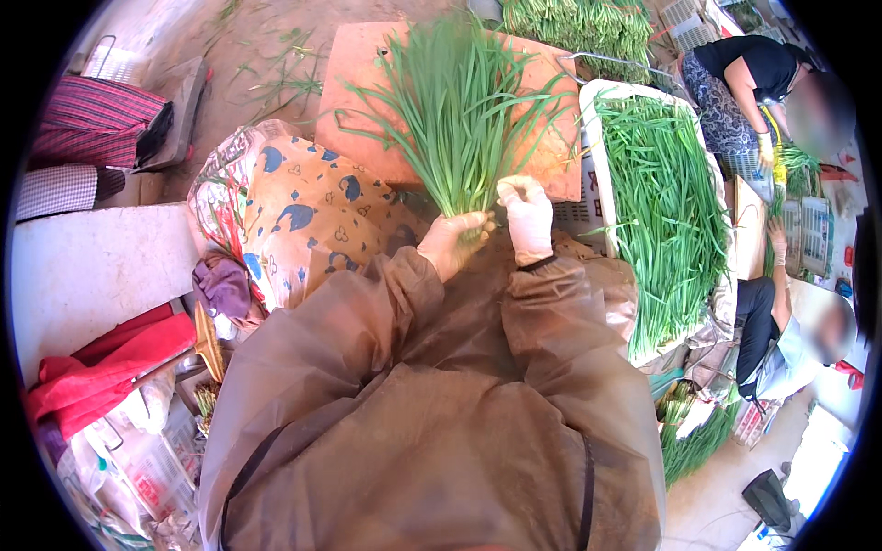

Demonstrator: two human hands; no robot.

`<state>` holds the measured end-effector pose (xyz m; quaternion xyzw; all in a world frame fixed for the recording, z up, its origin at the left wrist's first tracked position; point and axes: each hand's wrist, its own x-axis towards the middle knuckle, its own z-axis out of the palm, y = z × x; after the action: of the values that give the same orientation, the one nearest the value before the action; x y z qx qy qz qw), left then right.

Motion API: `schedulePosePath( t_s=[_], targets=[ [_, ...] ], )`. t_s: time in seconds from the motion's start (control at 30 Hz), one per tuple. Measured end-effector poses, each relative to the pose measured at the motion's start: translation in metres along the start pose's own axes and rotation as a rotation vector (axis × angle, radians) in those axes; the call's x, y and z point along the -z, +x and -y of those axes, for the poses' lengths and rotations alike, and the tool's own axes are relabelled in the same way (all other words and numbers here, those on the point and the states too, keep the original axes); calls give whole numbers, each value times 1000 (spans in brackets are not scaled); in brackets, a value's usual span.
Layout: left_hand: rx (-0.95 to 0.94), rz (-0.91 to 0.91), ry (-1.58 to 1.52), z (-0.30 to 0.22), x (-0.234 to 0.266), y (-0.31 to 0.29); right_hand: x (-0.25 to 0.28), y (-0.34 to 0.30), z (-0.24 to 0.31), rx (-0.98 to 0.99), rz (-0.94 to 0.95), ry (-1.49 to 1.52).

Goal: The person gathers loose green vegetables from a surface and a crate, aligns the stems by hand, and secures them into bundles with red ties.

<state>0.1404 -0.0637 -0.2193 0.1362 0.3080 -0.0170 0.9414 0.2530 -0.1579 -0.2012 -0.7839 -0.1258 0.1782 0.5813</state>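
Observation:
A bunch of garlic chives [459, 119] with long flat green leaves fans out over an orange-brown board [354, 151]. My left hand [455, 243], in a thin pale glove, is closed around the stem ends at the near side of the board. Just right of the stems is my right hand [525, 216], in a whitish glove, with its fingers curled into a pinch. Whatever those fingers hold, if anything, is too small to make out. To the right stands a white-rimmed crate [597, 170] full of loose garlic chives [663, 220].
Bundled greens [579, 32] lie beyond the board. A patterned cloth [308, 216] covers something on my left, near a red cloth [119, 358] and a white surface [101, 257]. Two people [749, 83] work at the right. More green bundles [694, 441] lie at the lower right.

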Motion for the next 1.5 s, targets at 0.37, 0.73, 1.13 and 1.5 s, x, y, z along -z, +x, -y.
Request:
schedulePosePath(
  t_s=[0.37, 0.73, 1.13, 1.5],
  targets=[
    [-25, 59, -48, 1, -5, -3, -7, -11, 34, 195, -39, -311],
    [19, 24, -61, 3, 3, -2, 13, -39, 34, -38, 372, 395],
    [19, 3, 29, -1, -4, -4, 81, -22, 13, 46, 73, -399],
    [-48, 65, 88, -2, -8, -9, 10, -15, 60, 369, 261, -634]
  ],
)
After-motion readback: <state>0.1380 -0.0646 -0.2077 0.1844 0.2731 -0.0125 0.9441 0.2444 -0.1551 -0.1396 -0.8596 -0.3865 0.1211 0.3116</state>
